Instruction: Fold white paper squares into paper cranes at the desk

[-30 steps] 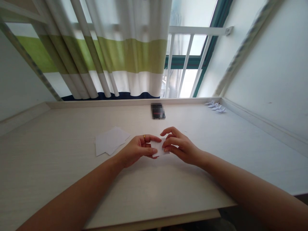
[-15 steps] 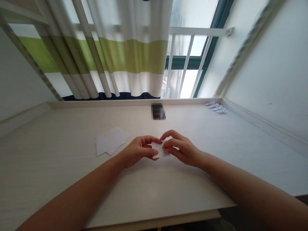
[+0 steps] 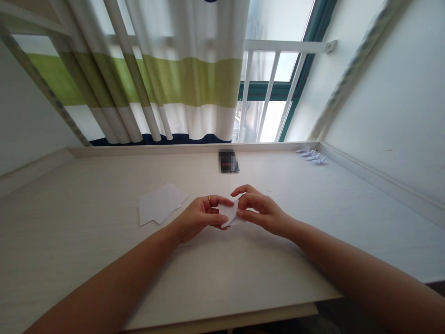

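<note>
A small piece of folded white paper [image 3: 227, 212] is held just above the desk between both hands. My left hand [image 3: 203, 217], with a gold ring on one finger, grips its left side between thumb and fingers. At the paper's right edge, my right hand [image 3: 266, 211] pinches a flap with thumb and a bent finger, while its index finger is raised clear. Part of the paper is hidden behind the fingers. Left of my left hand lies a small stack of white paper sheets [image 3: 160, 203].
Several folded white paper figures [image 3: 313, 155] stand in the desk's far right corner. A dark, blurred-out object like a phone [image 3: 228, 161] lies near the back ledge. The pale desk [image 3: 215, 283] has raised edges, with a curtain [image 3: 194, 83] and white railing [image 3: 285, 45] behind.
My right hand's index finger has lifted off the paper, and its thumb and bent finger have closed on the right edge. A flap there now stands raised. The left hand is nearly still.
</note>
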Tool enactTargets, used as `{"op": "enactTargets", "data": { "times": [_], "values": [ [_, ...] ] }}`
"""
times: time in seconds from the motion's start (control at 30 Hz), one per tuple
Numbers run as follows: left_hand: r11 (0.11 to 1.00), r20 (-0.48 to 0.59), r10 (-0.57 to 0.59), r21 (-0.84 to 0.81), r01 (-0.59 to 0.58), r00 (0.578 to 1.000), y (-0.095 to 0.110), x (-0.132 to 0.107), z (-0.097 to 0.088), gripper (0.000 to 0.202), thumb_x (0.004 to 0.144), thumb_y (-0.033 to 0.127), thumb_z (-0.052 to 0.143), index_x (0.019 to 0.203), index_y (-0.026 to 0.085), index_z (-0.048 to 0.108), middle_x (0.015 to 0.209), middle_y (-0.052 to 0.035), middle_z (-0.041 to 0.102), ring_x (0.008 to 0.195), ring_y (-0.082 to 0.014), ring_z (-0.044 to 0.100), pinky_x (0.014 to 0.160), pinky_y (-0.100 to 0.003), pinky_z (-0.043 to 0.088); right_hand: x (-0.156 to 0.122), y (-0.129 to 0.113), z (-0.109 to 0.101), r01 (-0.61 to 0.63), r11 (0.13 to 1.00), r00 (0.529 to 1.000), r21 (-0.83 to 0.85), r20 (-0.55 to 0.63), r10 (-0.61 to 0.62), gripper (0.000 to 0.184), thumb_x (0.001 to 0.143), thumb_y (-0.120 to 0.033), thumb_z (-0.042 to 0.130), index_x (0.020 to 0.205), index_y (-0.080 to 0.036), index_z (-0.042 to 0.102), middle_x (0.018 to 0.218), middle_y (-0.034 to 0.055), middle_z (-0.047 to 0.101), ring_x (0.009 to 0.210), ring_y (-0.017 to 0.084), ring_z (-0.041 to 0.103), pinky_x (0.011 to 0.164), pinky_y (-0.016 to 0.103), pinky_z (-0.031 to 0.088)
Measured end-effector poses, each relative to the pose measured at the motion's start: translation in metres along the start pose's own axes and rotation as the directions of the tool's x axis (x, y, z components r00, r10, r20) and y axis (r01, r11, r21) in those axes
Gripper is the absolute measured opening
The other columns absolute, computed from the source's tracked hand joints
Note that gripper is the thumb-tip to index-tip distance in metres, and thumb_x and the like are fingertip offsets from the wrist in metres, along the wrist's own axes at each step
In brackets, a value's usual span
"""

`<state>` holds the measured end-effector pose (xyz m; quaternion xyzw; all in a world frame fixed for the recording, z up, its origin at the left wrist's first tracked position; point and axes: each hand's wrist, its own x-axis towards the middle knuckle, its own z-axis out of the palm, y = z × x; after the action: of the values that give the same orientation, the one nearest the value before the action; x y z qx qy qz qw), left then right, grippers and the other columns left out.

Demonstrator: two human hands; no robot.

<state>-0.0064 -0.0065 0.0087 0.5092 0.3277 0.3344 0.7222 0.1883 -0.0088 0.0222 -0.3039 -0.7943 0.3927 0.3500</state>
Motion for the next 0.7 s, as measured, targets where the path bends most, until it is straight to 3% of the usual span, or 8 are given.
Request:
{"op": "enactTargets", "data": {
  "times": [0.13, 0.23, 0.4, 0.7],
  "values": [
    [0.999, 0.013, 0.023, 0.022, -0.024, 1.000, -0.001, 0.000, 0.000, 0.042, 0.058, 0.009, 0.069, 0.098, 0.013, 0.058, 0.059, 0.0024, 0.060, 0.056, -0.0088, 0.058, 0.064, -0.025, 0.048, 0.002, 0.001, 0.003, -0.186, 0.947, 0.982, 0.261, 0.015, 0.189, 0.015, 0.074, -0.025, 0.057, 0.066, -0.014, 0.050, 0.106, 0.0069, 0.046, 0.071, 0.008, 0.049, 0.065, 0.027, 0.043],
    [0.999, 0.006, 0.031, 0.037, -0.031, 0.999, -0.001, 0.000, 0.000, 0.043, 0.058, 0.009, 0.069, 0.099, 0.014, 0.057, 0.060, 0.0023, 0.061, 0.058, -0.0089, 0.058, 0.065, -0.025, 0.047, 0.004, 0.001, 0.006, -0.249, 0.898, 0.965, 0.363, 0.018, 0.260, 0.018, 0.072, -0.027, 0.058, 0.065, -0.015, 0.048, 0.095, 0.0043, 0.051, 0.069, 0.009, 0.049, 0.065, 0.027, 0.041],
    [0.995, -0.007, 0.036, 0.097, -0.035, 0.999, -0.002, 0.000, -0.002, 0.044, 0.059, 0.012, 0.069, 0.101, 0.015, 0.057, 0.052, 0.0053, 0.056, 0.057, -0.0084, 0.057, 0.066, -0.024, 0.046, 0.003, 0.003, 0.010, -0.307, 0.901, 0.941, 0.307, -0.042, 0.335, 0.016, 0.071, -0.027, 0.059, 0.067, -0.014, 0.050, 0.060, -0.0035, 0.048, 0.057, 0.008, 0.043, 0.055, 0.023, 0.035],
    [0.988, -0.007, 0.069, 0.137, -0.067, 0.998, -0.002, -0.001, 0.001, 0.039, 0.063, 0.014, 0.066, 0.101, 0.015, 0.057, 0.062, 0.0017, 0.062, 0.062, -0.0099, 0.059, 0.065, -0.024, 0.046, 0.003, -0.002, 0.015, -0.331, 0.869, 0.915, 0.368, -0.097, 0.390, 0.017, 0.067, -0.026, 0.061, 0.063, -0.014, 0.048, 0.056, -0.0039, 0.051, 0.052, 0.008, 0.050, 0.052, 0.023, 0.040]
  ]
}}
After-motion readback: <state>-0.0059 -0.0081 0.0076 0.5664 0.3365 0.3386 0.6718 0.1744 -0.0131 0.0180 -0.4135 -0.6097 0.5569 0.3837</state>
